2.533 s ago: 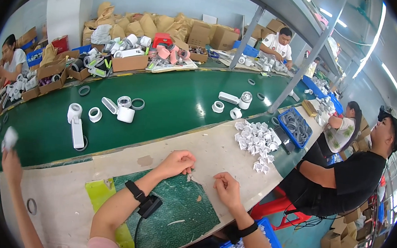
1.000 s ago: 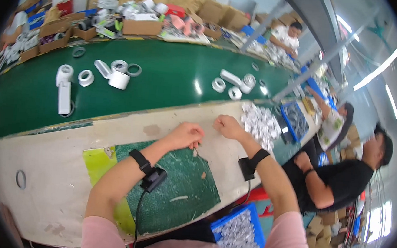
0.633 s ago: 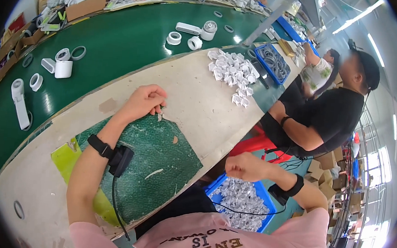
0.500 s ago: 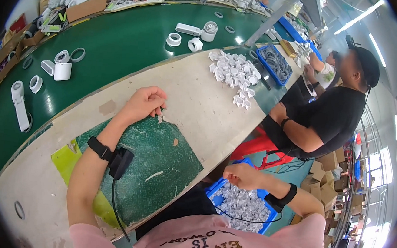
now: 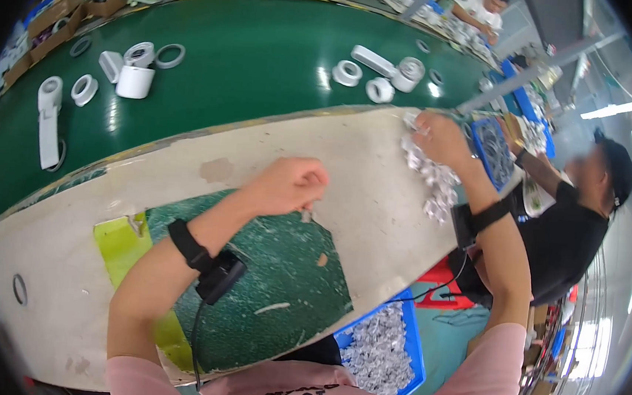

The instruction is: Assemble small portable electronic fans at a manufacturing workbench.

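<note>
My left hand (image 5: 292,186) hovers over the far edge of a worn green mat (image 5: 266,268), fingers curled in; what they hold, if anything, is hidden. My right hand (image 5: 441,139) is stretched out to the far right of the worktop, at the pile of small white plastic parts (image 5: 436,181). Its fingers are bent round a white part at the pile's far end, partly hidden by the hand. Black straps with small boxes sit on both wrists, and a cable runs from each.
Beyond the pale worktop (image 5: 50,273) runs a green conveyor belt (image 5: 229,72) carrying white fan pieces (image 5: 134,79) and rings. A blue bin (image 5: 413,354) of white parts stands below the near edge. A blue tray (image 5: 491,156) of grey rings and a seated co-worker (image 5: 572,240) are at right.
My right hand has gone from above the blue bin up to the pile on the worktop. My left hand stays curled over the mat. The view has turned toward the right.
</note>
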`<state>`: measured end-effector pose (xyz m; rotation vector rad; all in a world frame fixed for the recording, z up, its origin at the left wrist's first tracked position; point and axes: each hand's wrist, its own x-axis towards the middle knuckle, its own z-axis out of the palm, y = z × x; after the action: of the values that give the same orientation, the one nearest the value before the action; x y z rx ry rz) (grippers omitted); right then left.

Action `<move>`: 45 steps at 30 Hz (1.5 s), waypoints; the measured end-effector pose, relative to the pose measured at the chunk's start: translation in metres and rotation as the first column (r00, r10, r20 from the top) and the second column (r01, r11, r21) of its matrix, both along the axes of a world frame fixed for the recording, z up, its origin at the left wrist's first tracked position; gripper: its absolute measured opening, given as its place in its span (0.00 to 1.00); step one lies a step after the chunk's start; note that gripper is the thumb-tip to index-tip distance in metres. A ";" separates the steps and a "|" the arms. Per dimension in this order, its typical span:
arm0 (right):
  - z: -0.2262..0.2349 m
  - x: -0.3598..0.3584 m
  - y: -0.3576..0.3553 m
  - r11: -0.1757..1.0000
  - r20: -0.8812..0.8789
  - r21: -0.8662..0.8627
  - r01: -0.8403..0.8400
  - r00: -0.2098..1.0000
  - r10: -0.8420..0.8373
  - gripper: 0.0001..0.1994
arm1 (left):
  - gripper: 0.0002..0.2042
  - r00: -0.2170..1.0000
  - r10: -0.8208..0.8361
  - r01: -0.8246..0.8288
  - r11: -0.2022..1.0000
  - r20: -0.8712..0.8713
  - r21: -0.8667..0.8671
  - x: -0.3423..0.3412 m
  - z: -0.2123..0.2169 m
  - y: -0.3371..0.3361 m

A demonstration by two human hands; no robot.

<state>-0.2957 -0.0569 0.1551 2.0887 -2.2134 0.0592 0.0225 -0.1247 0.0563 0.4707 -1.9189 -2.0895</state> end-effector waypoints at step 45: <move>-0.068 0.082 0.211 0.673 0.676 -0.275 0.686 0.636 -0.372 0.19 | 0.20 0.946 0.177 0.029 0.786 -0.270 0.617 -0.013 0.011 0.050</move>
<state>-0.2137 0.1542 0.0867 1.0966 -2.6394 1.2380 0.0098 -0.0752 0.0674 0.2957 -0.9899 -2.5263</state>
